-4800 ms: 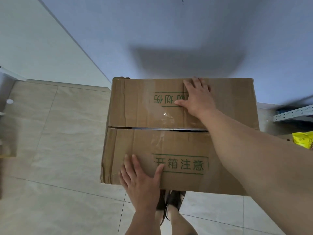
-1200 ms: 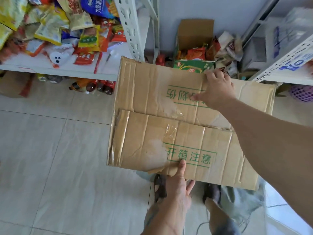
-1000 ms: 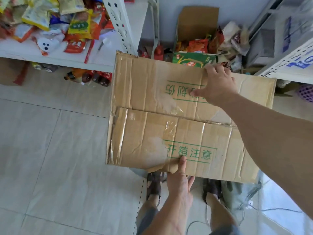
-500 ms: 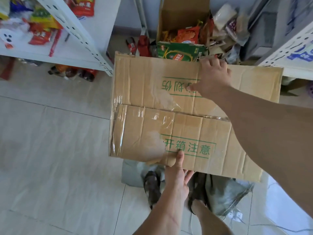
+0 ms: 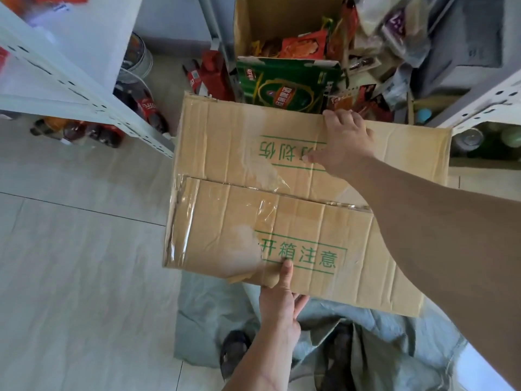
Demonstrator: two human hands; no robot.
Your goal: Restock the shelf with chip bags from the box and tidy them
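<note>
A closed brown cardboard box (image 5: 231, 153) with green printed characters fills the middle of the view, held above the floor. My left hand (image 5: 279, 303) grips its near edge, thumb on top and fingers underneath. My right hand (image 5: 345, 142) reaches across the top and curls over the far edge. The box's two top flaps are shut, so its contents are hidden. A white metal shelf (image 5: 70, 88) stands at the left, its lower board just left of the box.
Behind the box stand an open carton of red snack packs (image 5: 298, 46) and a green carton (image 5: 284, 83). Dark bottles (image 5: 93, 134) lie under the left shelf. A second white shelf (image 5: 485, 100) is at the right. Grey cloth (image 5: 389, 345) lies by my feet.
The box has been carried from an open floor area to the shelves and lowered closer to the floor. My left hand shifted from flat on top to gripping the near edge.
</note>
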